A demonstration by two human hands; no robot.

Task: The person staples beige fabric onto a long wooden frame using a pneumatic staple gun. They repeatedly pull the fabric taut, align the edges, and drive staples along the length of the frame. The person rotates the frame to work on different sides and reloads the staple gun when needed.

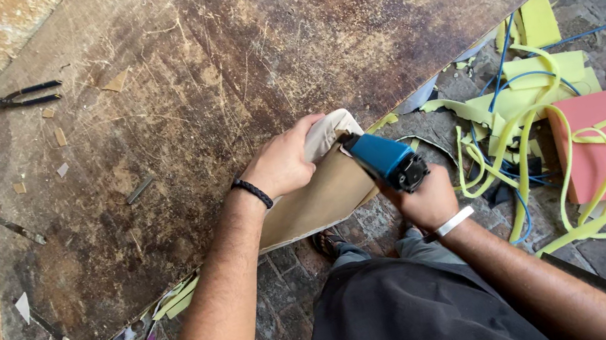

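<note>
Right hand clamps blue stapler; left hand presses cloth over stiff, probably light panel at workbench's near edge. Hold panel where cloth wraps, near pliers-free edge.
</note>
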